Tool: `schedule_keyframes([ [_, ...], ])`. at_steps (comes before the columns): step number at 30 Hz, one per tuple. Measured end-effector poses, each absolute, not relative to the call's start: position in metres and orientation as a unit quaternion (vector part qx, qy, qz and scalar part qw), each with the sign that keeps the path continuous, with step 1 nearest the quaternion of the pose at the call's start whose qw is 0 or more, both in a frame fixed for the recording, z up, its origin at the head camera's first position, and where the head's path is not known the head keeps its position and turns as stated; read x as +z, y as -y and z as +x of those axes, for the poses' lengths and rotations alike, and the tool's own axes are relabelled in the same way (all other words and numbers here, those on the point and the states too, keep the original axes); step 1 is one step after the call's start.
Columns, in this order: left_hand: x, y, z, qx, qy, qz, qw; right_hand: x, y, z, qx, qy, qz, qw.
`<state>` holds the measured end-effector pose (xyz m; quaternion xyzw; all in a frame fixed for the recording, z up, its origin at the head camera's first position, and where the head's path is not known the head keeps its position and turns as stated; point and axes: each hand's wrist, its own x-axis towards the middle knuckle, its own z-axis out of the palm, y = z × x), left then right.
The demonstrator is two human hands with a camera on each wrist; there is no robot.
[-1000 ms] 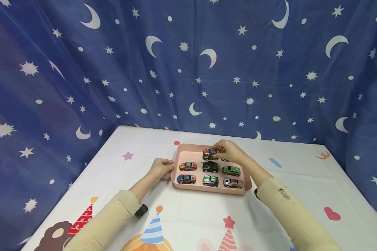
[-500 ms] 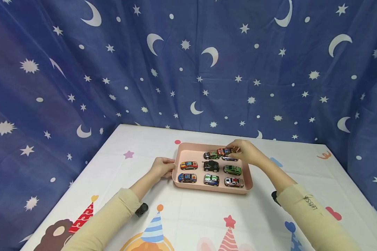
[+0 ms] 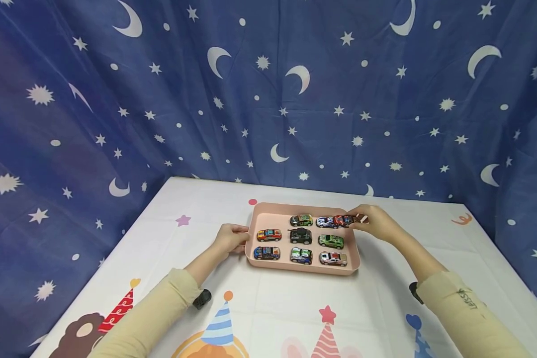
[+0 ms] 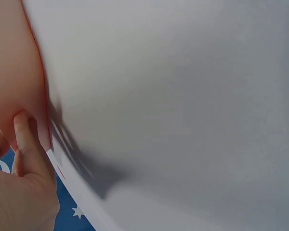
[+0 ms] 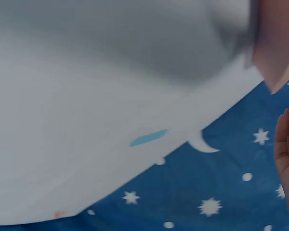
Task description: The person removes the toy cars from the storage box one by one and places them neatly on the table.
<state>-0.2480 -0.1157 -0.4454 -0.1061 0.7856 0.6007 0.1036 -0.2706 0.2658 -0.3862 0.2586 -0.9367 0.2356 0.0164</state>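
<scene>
Since the earlier frame, the red toy car (image 3: 343, 221) has been carried rightward by the right hand (image 3: 376, 222) to the pink tray's (image 3: 295, 268) back right corner. It is pinched in that hand's fingers, just beside the white-and-blue car (image 3: 325, 223); whether they touch cannot be told. The tray's left wall is gripped by the left hand (image 3: 227, 239).

A dark green car (image 3: 301, 220) is seen at the back; a yellow-and-red car (image 3: 269, 235), a black tank-like toy (image 3: 301, 236) and a bright green car (image 3: 331, 241) are lined up in the middle; a blue car (image 3: 267, 253), a white-and-green car (image 3: 301, 255) and a silver car (image 3: 333, 259) in front. The tray is supported by the white-covered counter (image 3: 273, 303).
</scene>
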Motion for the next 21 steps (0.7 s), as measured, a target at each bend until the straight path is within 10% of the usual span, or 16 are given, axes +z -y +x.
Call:
schedule_keyframes([
  [21, -0.441, 0.114, -0.246, 0.595, -0.788, -0.117, 0.107, -0.421, -0.313, -0.288, 0.211, 0.955, 0.207, -0.009],
])
